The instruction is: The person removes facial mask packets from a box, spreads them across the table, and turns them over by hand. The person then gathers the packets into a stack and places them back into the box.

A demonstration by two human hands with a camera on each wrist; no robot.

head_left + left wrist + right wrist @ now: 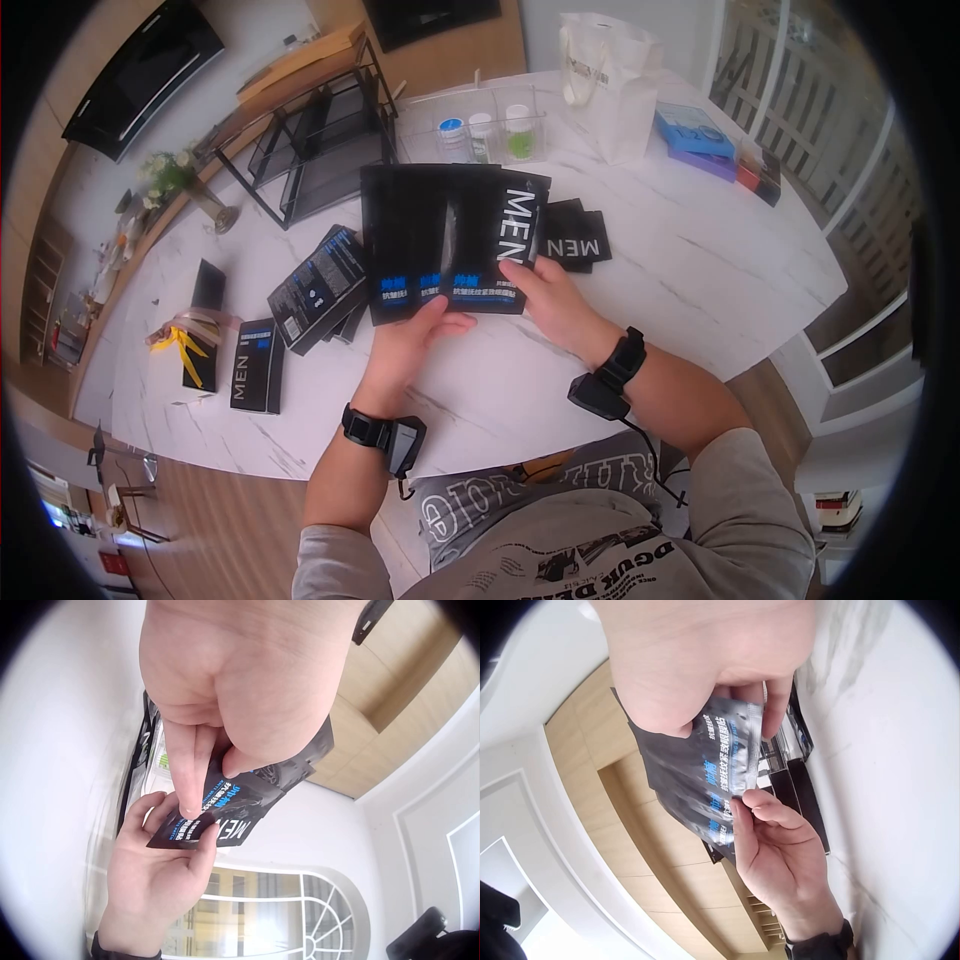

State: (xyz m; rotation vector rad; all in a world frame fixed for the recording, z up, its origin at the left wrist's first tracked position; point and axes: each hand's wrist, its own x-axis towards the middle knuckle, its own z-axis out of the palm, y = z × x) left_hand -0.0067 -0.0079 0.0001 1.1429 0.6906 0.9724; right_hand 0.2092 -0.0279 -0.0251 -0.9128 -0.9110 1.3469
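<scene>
Several black sachets [410,235] with blue and white print are fanned out, overlapping, above the table. My left hand [410,345] pinches their lower edge near the middle, thumb on the printed face. At the right end, my right hand [565,305] grips the sachet marked MEN, its thumb in front and the other fingers behind. In the left wrist view, my left hand [240,690] and right hand [161,877] both hold the sachets [225,802]. The right wrist view shows the sachets [712,765] between my right hand [712,667] and left hand [784,862].
Smaller black packets [580,235] lie behind the right hand. Black boxes [318,285], another MEN box [257,368] and a ribboned box [205,290] are left. Farther back stand a black rack [330,150], clear tray with bottles [519,135], white bag [622,110] and blue box [692,130].
</scene>
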